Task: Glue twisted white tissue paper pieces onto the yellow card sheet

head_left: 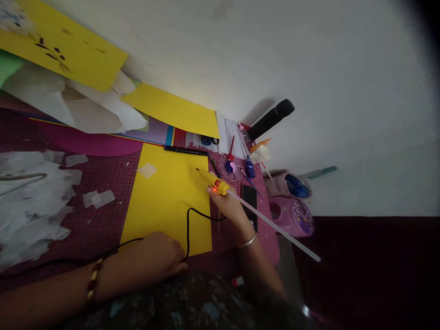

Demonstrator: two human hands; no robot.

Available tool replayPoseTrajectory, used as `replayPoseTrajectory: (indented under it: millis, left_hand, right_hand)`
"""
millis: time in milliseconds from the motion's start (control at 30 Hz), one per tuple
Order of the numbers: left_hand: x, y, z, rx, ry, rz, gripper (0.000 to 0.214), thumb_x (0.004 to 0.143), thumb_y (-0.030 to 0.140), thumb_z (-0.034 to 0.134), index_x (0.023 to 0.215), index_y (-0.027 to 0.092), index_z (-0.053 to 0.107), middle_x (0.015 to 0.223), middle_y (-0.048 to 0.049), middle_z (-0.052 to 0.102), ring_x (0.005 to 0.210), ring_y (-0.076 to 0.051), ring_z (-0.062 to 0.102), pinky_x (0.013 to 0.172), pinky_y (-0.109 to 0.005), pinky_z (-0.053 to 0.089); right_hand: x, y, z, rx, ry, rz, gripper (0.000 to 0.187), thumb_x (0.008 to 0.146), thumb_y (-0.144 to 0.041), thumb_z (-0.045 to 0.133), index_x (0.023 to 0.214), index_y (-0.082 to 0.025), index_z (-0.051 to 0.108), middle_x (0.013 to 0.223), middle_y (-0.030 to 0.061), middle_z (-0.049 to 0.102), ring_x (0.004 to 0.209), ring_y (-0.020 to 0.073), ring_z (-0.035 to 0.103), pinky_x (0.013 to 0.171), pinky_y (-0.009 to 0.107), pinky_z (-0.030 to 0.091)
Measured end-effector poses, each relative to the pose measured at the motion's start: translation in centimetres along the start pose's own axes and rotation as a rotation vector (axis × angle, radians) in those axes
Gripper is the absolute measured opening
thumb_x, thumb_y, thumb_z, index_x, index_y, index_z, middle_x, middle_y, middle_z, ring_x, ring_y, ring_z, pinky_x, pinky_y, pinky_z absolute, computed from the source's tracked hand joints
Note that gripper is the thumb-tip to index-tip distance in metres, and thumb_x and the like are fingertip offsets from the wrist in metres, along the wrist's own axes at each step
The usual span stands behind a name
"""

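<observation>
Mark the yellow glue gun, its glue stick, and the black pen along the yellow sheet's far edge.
Yellow glue gun (206, 177), head view: on its barrel.
Glue stick (275, 226), head view: midway along its exposed length.
Black pen (186, 150), head view: middle of its body.

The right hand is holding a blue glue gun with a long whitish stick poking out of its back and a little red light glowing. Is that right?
Not quite: in the head view, the glue gun is yellow, not blue. The right hand does hold it, the long whitish stick pokes out of its back and the red light glows.
</observation>
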State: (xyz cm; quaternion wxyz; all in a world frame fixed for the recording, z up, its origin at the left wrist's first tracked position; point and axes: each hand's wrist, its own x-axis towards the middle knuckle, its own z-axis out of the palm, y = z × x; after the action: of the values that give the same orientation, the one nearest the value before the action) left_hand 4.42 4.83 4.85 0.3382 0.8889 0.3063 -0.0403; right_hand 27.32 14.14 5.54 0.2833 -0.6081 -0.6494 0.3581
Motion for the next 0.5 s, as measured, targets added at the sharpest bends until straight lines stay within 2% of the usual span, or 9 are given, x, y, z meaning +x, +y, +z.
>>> replayPoseTrajectory:
  millis: [133,300,400,500]
  left_hand:
    - [-0.2,-0.9,0.5,-0.093,-0.021,-0.029,0.029,0.104,0.03,0.052,0.094,0.018,0.077,0.087,-0.0095,0.079,0.074,-0.026,0.075,0.064,-0.031,0.05]
    - [-0.2,-1.0,-0.1,-0.115,-0.005,-0.058,0.03,0.102,0.028,0.049,0.092,0.018,0.075,0.085,-0.0094,0.078,0.073,-0.026,0.075,0.063,-0.032,0.048]
    - [-0.5,-0.7,-1.4,-0.008,-0.05,-0.143,0.025,0.098,0.025,0.054,0.094,0.016,0.077,0.088,-0.0117,0.078,0.076,-0.029,0.075,0.062,-0.034,0.049]
    - [-2.3,-1.6,-1.9,0.024,0.039,-0.156,0.024,0.098,0.028,0.055,0.088,0.017,0.075,0.084,-0.01,0.075,0.072,-0.028,0.073,0.06,-0.035,0.048]
  right_hand:
    - [0.6,0.5,0.2,-0.05,0.016,-0.051,0.028,0.086,-0.05,0.063,0.085,-0.022,0.06,0.075,0.0017,0.063,0.068,0.0178,0.057,0.065,0.032,0.048]
    - [0.9,1.2,1.0,-0.054,0.067,-0.055,0.023,0.088,-0.048,0.064,0.088,-0.025,0.065,0.076,0.0038,0.066,0.074,0.0225,0.061,0.069,0.036,0.053]
    - [0.9,1.1,1.1,-0.1,0.073,-0.05,0.019,0.087,-0.044,0.066,0.083,-0.026,0.064,0.073,0.0034,0.064,0.071,0.0223,0.059,0.066,0.035,0.051]
    - [0.7,0.5,1.0,-0.133,0.072,-0.028,0.023,0.085,-0.044,0.066,0.075,-0.025,0.057,0.069,0.0003,0.06,0.064,0.018,0.053,0.06,0.032,0.043]
